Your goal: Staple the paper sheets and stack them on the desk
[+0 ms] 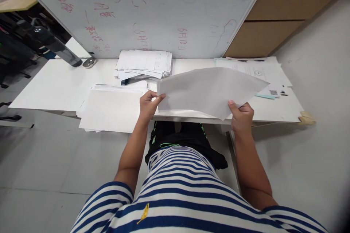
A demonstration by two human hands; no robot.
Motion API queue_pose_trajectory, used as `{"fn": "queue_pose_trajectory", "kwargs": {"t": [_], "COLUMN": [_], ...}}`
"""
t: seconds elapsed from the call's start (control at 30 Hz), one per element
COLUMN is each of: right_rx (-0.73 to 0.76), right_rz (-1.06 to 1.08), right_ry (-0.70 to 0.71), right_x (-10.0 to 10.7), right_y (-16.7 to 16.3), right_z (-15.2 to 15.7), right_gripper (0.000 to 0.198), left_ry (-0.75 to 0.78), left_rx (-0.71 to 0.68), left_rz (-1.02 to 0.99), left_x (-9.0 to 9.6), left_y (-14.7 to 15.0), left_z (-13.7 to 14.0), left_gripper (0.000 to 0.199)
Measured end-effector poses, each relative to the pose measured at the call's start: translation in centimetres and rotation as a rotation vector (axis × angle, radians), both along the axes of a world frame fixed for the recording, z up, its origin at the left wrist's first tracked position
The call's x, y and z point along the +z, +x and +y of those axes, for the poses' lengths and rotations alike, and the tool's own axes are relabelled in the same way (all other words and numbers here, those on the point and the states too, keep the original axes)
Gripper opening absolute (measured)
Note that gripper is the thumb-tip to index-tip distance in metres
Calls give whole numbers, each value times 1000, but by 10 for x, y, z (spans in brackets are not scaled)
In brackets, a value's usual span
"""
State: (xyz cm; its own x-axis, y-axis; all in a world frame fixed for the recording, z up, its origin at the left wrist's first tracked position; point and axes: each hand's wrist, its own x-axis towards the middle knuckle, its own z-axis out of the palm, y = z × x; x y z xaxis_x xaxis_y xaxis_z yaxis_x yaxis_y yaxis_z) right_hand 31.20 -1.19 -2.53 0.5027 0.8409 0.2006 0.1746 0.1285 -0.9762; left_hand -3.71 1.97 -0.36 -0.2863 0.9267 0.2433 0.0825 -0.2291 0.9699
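Note:
Between my two hands I hold a blank white sheet of paper (199,89), raised and tilted above the front of the table. My left hand (149,106) pinches its left edge, thumb on top. At its lower right, my right hand (242,116) grips the edge with the thumb on the near face and the fingers curled. The sheet bows slightly between them. Just left of my left hand lies a stack of white paper (112,109), jutting past the table's front edge. Whether I hold one sheet or more, I cannot tell.
Behind, an uneven pile of papers (144,62) stands against a whiteboard (164,11) with red writing. Printed sheets (262,71) lie at the right of the white table (54,83). A dark bottle (58,47) and a computer mouse (89,62) are at the back left.

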Motion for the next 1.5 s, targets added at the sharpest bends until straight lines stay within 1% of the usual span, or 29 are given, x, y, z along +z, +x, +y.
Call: {"fn": "queue_pose_trajectory", "kwargs": {"t": [0.1,0.2,0.3,0.43,0.53,0.63,0.73,0.83,0.9,0.97,1.07,1.13,1.2,1.27,1.37,1.43,1.5], "right_rx": [-17,-75,-74,-72,-79,-105,-118,-97,-79,-40,31,94,165,206,203,190,153], "right_rz": [39,107,139,130,147,149,147,123,104,110,114,49,-11,4,57,36,2], "right_ry": [8,103,158,87,63,50,11,12,43,57,-3,-19,-9,-58,-223,-249,-234], "right_x": [-8,-9,-8,-15,-25,-30,-29,-23,-20,-17,-15,-12,-10,-10,-15,-19,-21], "right_y": [-6,-12,-15,-15,-15,-13,-11,-10,-11,-12,-11,-8,-3,0,1,0,-1], "right_z": [4,9,11,12,11,9,6,3,1,-2,-5,-6,-6,-5,-7,-11,-15], "right_gripper": [37,39,41,46,46,46,44,42,42,42,41,38,38,42,48,49,50], "left_ry": [-6,-8,8,-21,-65,-84,-80,-30,-6,-33,-122,-148,-157,-181,-214,-193,-152], "left_rx": [-6,-11,-28,-25,-23,-52,-18,28,-4,-90,-239,-260,-222,-163,-107,-98,-96], "left_rz": [-18,-27,-56,-53,-8,-6,31,92,95,57,-36,-79,-91,-87,-67,-44,-6], "left_x": [-5,-6,-3,0,-5,-12,-14,-13,-13,-14,-17,-18,-17,-18,-20,-20,-17], "left_y": [2,3,3,2,0,-2,-2,-3,-2,-1,2,5,8,11,14,17,19], "left_z": [-2,-2,-1,-1,-3,-4,-3,-1,0,1,1,0,-1,-2,-5,-9,-14], "left_gripper": [43,44,42,39,37,34,28,26,27,33,50,56,60,59,52,49,46]}}
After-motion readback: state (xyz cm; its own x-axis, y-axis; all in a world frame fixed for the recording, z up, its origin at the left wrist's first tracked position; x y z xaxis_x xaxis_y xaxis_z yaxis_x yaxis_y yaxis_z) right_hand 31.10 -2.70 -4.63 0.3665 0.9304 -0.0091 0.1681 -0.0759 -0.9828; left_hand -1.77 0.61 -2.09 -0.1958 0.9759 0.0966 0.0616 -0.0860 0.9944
